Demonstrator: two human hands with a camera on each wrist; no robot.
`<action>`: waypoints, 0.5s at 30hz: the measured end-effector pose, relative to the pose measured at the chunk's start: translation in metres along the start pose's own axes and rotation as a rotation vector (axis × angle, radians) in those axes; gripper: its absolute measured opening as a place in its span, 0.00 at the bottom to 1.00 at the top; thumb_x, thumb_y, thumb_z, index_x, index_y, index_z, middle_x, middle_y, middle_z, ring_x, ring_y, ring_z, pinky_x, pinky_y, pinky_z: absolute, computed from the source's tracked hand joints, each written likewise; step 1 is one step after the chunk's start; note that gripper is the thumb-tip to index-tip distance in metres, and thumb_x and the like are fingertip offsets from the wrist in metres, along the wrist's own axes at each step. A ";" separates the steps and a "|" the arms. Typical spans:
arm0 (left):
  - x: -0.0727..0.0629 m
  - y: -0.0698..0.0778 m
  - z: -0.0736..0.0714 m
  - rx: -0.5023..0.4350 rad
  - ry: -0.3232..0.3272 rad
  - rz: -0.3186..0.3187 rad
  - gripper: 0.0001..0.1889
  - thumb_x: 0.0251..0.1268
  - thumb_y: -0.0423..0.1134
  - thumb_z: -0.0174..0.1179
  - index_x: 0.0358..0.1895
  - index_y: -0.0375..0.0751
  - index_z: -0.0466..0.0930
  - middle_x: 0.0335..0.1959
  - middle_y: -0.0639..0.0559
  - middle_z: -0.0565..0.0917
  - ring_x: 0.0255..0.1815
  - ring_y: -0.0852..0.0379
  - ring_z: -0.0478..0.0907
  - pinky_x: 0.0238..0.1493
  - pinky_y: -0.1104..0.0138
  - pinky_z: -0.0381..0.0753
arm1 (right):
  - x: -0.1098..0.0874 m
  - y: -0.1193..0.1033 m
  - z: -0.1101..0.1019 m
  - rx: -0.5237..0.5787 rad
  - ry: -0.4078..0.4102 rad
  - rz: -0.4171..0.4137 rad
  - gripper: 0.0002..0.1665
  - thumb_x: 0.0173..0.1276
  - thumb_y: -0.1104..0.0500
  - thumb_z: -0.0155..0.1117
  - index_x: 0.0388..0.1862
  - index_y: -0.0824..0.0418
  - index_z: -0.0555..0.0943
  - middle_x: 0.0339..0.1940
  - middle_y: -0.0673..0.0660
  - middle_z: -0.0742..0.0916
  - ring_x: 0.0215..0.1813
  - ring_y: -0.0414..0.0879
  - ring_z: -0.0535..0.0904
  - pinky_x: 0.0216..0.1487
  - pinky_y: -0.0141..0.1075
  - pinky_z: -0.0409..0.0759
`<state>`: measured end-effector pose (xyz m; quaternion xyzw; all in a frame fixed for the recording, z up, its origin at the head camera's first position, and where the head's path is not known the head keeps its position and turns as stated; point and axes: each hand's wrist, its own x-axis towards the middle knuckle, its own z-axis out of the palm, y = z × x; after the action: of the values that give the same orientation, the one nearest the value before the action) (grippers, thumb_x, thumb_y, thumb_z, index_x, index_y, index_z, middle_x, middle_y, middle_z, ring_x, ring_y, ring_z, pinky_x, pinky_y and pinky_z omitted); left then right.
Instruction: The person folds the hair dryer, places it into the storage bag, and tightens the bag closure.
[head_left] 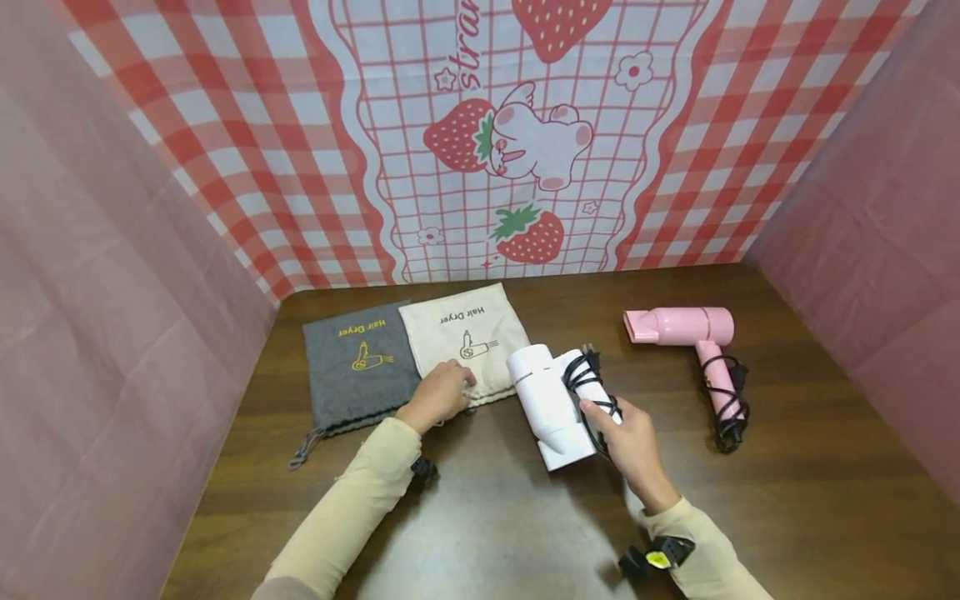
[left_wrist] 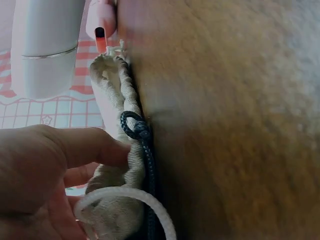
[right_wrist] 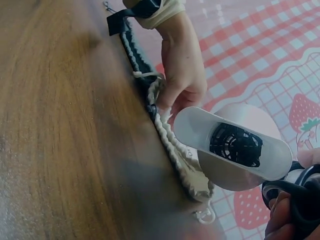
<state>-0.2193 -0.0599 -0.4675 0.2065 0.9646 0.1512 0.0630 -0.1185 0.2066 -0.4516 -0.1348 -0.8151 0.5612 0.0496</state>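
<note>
A wooden table [head_left: 817, 492] meets a strawberry-print backdrop [head_left: 517, 142] between pink cloth walls [head_left: 870, 217].

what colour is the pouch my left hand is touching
The pouch is cream with dark lettering; it shows best in the head view.

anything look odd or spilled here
No spill or damage shows. Oddly, the lettering on the gray bag and cream bag is upside down in the head view, and the printed cartoon animal lies sideways.
</note>
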 end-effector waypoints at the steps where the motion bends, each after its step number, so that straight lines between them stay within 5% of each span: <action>1: 0.000 0.000 0.001 -0.007 0.023 0.001 0.11 0.56 0.33 0.65 0.43 0.41 0.86 0.41 0.45 0.83 0.44 0.47 0.79 0.51 0.59 0.78 | 0.000 0.000 0.000 0.003 0.000 0.003 0.21 0.66 0.50 0.67 0.36 0.71 0.80 0.19 0.47 0.77 0.23 0.37 0.71 0.26 0.32 0.72; 8: 0.001 -0.003 0.005 -0.054 0.111 0.001 0.03 0.59 0.36 0.64 0.33 0.43 0.87 0.34 0.50 0.88 0.37 0.49 0.83 0.44 0.58 0.80 | -0.002 0.001 -0.002 0.020 0.001 0.023 0.22 0.66 0.50 0.67 0.39 0.71 0.80 0.19 0.47 0.77 0.23 0.37 0.71 0.26 0.31 0.72; 15: 0.006 -0.005 0.007 -0.124 0.221 -0.023 0.08 0.62 0.44 0.65 0.32 0.43 0.87 0.29 0.51 0.87 0.28 0.52 0.81 0.33 0.60 0.79 | -0.003 0.001 -0.002 0.038 -0.007 0.022 0.21 0.66 0.51 0.66 0.36 0.71 0.80 0.19 0.46 0.76 0.22 0.37 0.71 0.25 0.32 0.72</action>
<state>-0.2256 -0.0599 -0.4763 0.1732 0.9568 0.2316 -0.0294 -0.1155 0.2079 -0.4513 -0.1408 -0.8030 0.5775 0.0431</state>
